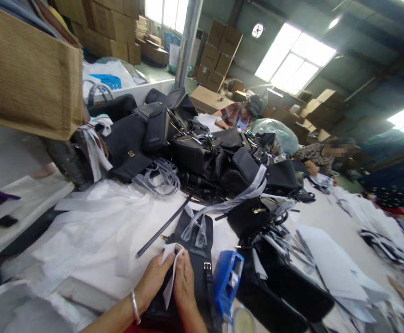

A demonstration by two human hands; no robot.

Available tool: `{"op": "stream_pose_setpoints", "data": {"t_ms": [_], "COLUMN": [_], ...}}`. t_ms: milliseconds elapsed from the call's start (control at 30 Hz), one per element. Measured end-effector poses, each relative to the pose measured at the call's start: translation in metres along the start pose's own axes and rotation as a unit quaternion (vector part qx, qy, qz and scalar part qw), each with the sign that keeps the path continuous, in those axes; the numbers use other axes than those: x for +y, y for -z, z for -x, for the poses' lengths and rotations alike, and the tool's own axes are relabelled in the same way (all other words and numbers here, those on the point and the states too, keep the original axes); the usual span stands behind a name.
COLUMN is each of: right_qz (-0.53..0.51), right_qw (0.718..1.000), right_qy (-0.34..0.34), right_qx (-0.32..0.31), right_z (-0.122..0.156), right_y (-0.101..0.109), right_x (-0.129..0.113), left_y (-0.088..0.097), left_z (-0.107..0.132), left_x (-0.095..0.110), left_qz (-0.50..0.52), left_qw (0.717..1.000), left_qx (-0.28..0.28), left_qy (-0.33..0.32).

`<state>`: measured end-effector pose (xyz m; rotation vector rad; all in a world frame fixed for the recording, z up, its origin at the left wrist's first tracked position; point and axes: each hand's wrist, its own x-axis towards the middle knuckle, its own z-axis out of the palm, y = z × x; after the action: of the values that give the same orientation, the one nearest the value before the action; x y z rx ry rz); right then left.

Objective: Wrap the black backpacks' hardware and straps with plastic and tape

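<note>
Both hands meet over a black leather backpack (200, 259) lying on the table in front of me. My left hand (156, 274), with a silver bangle on its wrist, pinches one side of a folded piece of white paper (168, 292). On the other side of the paper, my right hand (185, 277) closes with its thumb up. Between the thumbs a small gold fitting of the bag shows, partly wrapped by the paper. Clear plastic covers the bag's straps (199, 231), and a silver buckle (207, 266) sits on its right side.
A blue tape dispenser (228, 280) stands right of the backpack, near more black bags (278, 282). A big heap of black bags (195, 152) fills the table's far side. White wrapping sheets (94, 240) spread at left. Two people (235, 115) work across the table.
</note>
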<state>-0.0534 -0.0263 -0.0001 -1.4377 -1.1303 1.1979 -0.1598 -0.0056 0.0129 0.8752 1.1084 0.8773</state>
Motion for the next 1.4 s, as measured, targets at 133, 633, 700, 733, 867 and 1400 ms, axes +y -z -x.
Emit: {"op": "stream_pose_setpoints", "data": {"t_ms": [133, 633, 700, 733, 867, 1400], "right_qz": [0.014, 0.080, 0.083, 0.085, 0.070, 0.035], "right_qw": [1.000, 0.996, 0.996, 0.996, 0.997, 0.994], "right_qy": [0.016, -0.009, -0.011, -0.009, -0.008, -0.099], "right_qx": [-0.019, 0.039, 0.033, 0.027, -0.017, -0.038], "right_z": [-0.003, -0.008, -0.009, -0.010, -0.015, -0.024], "right_y": [0.002, 0.011, 0.014, 0.017, 0.033, 0.053], "right_x": [-0.008, -0.016, -0.017, -0.019, -0.028, -0.026], "left_y": [0.006, 0.006, 0.006, 0.006, 0.010, -0.017], "left_z": [-0.002, 0.008, 0.008, 0.008, 0.005, 0.005], "left_x": [0.005, -0.005, -0.001, 0.001, 0.004, -0.002], "left_qz": [-0.084, -0.065, -0.065, -0.060, -0.009, -0.107], "left_qw": [0.996, 0.992, 0.992, 0.992, 0.990, 0.991], "left_qx": [-0.010, -0.082, -0.098, -0.106, -0.138, -0.071], "left_qy": [-0.042, -0.067, -0.055, -0.041, 0.019, -0.025]}}
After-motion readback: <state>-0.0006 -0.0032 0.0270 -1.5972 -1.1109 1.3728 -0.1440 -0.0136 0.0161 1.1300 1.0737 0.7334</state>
